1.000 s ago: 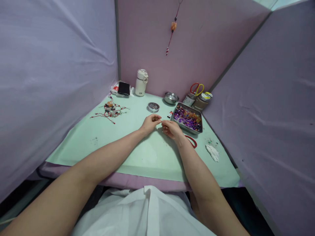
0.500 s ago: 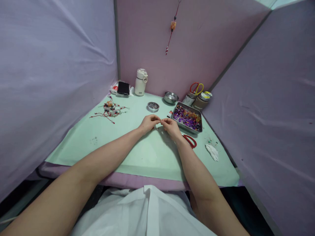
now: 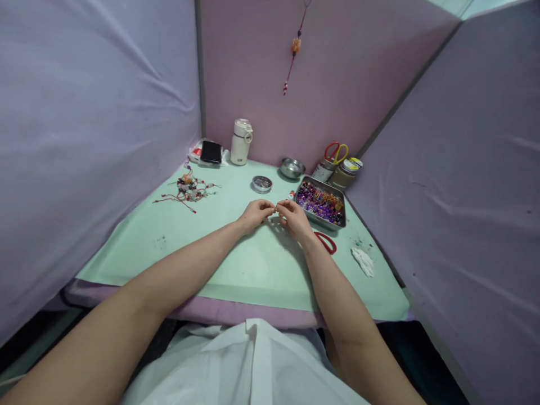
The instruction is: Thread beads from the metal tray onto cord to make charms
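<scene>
Over the middle of the green table cover, my left hand (image 3: 256,214) and my right hand (image 3: 293,217) meet almost fingertip to fingertip. Both are closed in a pinch. What lies between the fingers is too small to make out; a bit of red shows just under the left fingers. Right of my right hand stands a metal tray (image 3: 324,224) full of purple, dark and orange beads and strings. Red-handled scissors (image 3: 325,243) lie beside my right wrist, their blades hidden by it. Beyond my left hand sits a small round dish (image 3: 262,183) of tiny shiny pieces.
Beaded strings with red cords (image 3: 189,188) lie at the left. At the back stand a white bottle (image 3: 241,143), a black phone (image 3: 211,152), a steel bowl (image 3: 292,167) and jars (image 3: 346,173). A white crumpled cloth (image 3: 363,261) is at right. A beaded cord (image 3: 296,46) hangs on the wall.
My right fingertips have drawn slightly apart from the left ones and lifted a little. The left hand and the things on the table keep their places.
</scene>
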{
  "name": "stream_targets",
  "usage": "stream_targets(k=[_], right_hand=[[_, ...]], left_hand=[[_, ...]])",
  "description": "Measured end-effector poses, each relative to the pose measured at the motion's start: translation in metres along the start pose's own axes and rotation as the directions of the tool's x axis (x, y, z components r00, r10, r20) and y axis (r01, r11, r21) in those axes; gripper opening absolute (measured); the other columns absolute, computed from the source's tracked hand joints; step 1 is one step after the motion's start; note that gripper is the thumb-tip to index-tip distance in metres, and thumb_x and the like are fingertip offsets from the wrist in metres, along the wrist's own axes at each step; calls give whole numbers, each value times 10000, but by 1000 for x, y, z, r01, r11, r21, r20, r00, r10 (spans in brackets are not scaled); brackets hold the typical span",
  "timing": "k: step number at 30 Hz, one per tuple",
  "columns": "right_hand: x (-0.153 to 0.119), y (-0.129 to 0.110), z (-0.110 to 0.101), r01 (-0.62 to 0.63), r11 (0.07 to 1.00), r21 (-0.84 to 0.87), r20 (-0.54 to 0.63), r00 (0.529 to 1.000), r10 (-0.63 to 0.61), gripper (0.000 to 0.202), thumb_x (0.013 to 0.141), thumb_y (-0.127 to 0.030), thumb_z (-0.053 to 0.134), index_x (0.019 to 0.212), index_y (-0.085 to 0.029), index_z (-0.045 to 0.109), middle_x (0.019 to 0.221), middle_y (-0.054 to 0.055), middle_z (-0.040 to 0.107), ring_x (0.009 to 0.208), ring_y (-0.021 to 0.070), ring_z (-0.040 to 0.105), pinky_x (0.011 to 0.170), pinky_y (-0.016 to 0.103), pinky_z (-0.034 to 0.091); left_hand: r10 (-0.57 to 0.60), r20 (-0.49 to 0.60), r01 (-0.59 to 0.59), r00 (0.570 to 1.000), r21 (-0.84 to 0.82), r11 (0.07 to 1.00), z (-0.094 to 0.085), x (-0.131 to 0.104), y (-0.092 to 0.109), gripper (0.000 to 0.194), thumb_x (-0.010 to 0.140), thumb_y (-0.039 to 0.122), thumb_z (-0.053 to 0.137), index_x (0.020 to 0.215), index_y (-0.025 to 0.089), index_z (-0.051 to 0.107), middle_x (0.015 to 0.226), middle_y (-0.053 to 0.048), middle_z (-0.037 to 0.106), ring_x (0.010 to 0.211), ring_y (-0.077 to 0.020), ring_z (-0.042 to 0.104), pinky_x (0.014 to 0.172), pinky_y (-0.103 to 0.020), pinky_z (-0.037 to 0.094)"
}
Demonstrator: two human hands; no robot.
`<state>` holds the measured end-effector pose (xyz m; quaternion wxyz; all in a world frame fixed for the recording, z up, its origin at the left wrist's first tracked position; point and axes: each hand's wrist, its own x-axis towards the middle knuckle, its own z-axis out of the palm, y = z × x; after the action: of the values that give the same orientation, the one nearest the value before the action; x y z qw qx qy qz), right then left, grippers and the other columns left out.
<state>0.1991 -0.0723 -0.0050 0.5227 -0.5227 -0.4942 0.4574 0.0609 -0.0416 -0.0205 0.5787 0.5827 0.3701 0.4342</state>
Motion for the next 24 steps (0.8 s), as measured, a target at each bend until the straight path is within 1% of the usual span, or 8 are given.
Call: stream_targets(k=[4, 9, 14, 17, 21, 24], right_hand=[[-1, 0, 2, 17, 1000, -2, 3, 1000, -17, 280, 612, -424, 690, 693, -188, 564, 591, -42, 468, 547, 82, 383, 472, 211, 286], [-2, 0, 4, -35, 997, 69, 12, 999, 35, 277, 605, -407, 693, 694, -182, 559, 599, -46, 446, 552, 77, 382, 485, 211, 290], [-2, -1, 4, -69, 996, 58, -2, 998, 69, 277, 597, -414, 681, 693, -190, 549, 571, -57, 405, 527, 76, 343, 461, 214, 249], [-1, 0, 3, -78, 995, 65, -6, 997, 79, 282, 587, -408, 689, 698, -191, 548, 581, -54, 427, 525, 75, 350, 460, 218, 251], [1, 3, 0, -92, 992, 89, 22, 996, 90, 291, 580, -400, 710, 704, -195, 544, 581, -53, 447, 510, 73, 354, 457, 222, 258], [1, 3, -1, -99, 990, 103, 39, 995, 95, 295, 577, -393, 720, 709, -193, 549, 598, -44, 480, 507, 71, 357, 449, 220, 251]], left_hand=[[-14, -6, 14, 1000, -36, 999, 2, 0, -1, 158, 660, 272, 645, 719, 144, 573, 612, 14, 528, 521, -69, 420, 495, -223, 310], [-46, -10, 44, 999, -137, 990, 4, 0, -1, 166, 668, 268, 662, 720, 151, 556, 602, 13, 525, 504, -67, 428, 491, -222, 314], [-78, -6, 76, 997, -159, 984, 5, -2, 3, 139, 671, 218, 663, 707, 157, 543, 553, 27, 491, 485, -69, 425, 487, -229, 304], [-94, -9, 91, 996, -167, 982, 6, -4, 6, 150, 677, 200, 664, 720, 164, 524, 548, 32, 483, 488, -70, 434, 483, -225, 294], [-103, 0, 100, 995, -205, 974, 5, -7, 11, 235, 679, 197, 677, 807, 191, 480, 619, 25, 539, 516, -77, 485, 485, -215, 303], [-118, 16, 119, 993, -199, 973, 4, -10, 16, 261, 684, 201, 683, 848, 192, 480, 662, 13, 567, 540, -87, 512, 482, -214, 312]])
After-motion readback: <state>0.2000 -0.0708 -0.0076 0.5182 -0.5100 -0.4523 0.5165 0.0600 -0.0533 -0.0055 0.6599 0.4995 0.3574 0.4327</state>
